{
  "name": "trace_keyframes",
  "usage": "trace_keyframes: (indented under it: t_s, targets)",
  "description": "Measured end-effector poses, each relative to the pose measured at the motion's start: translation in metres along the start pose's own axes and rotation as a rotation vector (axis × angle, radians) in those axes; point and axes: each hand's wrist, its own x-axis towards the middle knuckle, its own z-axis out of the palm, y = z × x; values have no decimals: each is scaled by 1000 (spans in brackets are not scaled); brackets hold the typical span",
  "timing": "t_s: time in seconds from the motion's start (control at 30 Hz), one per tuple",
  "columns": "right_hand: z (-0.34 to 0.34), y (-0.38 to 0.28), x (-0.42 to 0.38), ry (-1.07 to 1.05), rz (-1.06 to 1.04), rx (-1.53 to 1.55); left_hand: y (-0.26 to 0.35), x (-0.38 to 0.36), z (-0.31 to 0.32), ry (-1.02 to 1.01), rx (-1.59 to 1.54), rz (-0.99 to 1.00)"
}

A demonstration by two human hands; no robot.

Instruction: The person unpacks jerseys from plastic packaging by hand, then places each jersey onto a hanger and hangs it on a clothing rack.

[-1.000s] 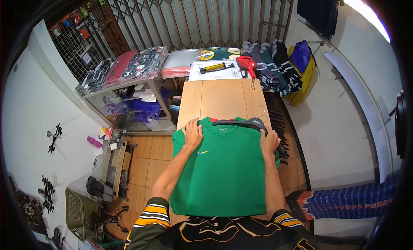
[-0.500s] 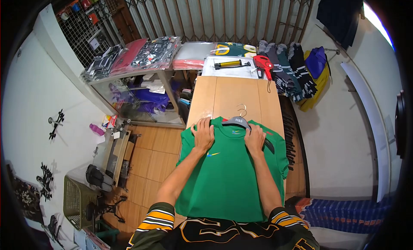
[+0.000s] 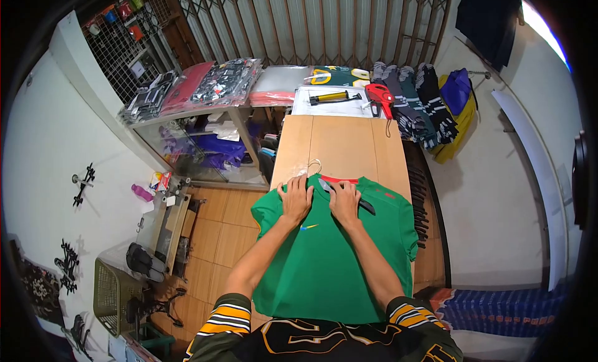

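Observation:
A green shirt point(image 3: 311, 256) lies spread with its collar toward the far side. At the collar's left side, my left hand point(image 3: 296, 200) is closed on the shirt's fabric. My right hand point(image 3: 344, 204) is closed around a dark hanger point(image 3: 366, 206) at the neck opening. The hanger's black arm sticks out on the right over the shirt, and its metal hook rises above the collar between my hands. Part of the hanger is hidden by the fabric and my fingers. Red trim shows inside the collar.
The brown board point(image 3: 336, 138) lies under the shirt. Beyond it are a yellow-black pump point(image 3: 330, 97) and a red tool point(image 3: 380, 100). Packed clothes point(image 3: 224, 81) top a glass cabinet at the left. Rolled socks point(image 3: 436, 106) sit back right. A green basket point(image 3: 112, 296) stands lower left.
The hanger has shifted left and tilted, and its hook has moved left. My right hand has moved left toward my left hand. More of the collar's red trim shows.

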Motion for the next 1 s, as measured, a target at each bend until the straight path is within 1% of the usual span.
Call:
trace_keyframes:
  t_s: [0.03,0.1,0.13,0.2,0.23,0.27,0.33,0.37,0.43,0.57,0.63,0.67,0.77,0.87,0.97,1.0]
  targets:
    - [-5,3,2,6,5,-1,0,1,0,0,-1,8]
    - [-21,14,7,51,129,-85,0,3,2,-27,8,5]
    - [-31,20,12,58,138,-88,3,6,-2,-30,4,16]
    - [-49,35,19,47,310,-141,10,11,-7,-113,-37,11]
    - [-52,47,21,15,345,-126,13,15,-7,-119,-75,14]
    - [-53,55,21,22,356,-130,16,19,-8,-125,-80,25]
    - [-51,71,21,-39,372,-105,22,26,-9,-186,-49,91]
    - [-49,77,20,-32,380,-109,25,30,-10,-188,-53,100]
    - [-48,80,18,2,337,-137,26,34,-10,-285,-17,108]
    - [-66,77,10,-5,372,-86,22,37,-8,-295,12,121]
    - [-79,73,4,32,454,83,20,37,-7,-289,21,114]
    - [-86,72,1,35,463,86,19,38,-7,-296,23,122]
    - [-102,72,-11,33,470,117,15,38,-4,-262,8,129]
    - [-113,70,-23,32,452,106,13,40,1,-271,11,101]
    - [-116,60,-29,-15,443,42,18,41,2,-295,9,99]
    - [-111,59,-33,16,416,179,20,42,2,-300,12,105]
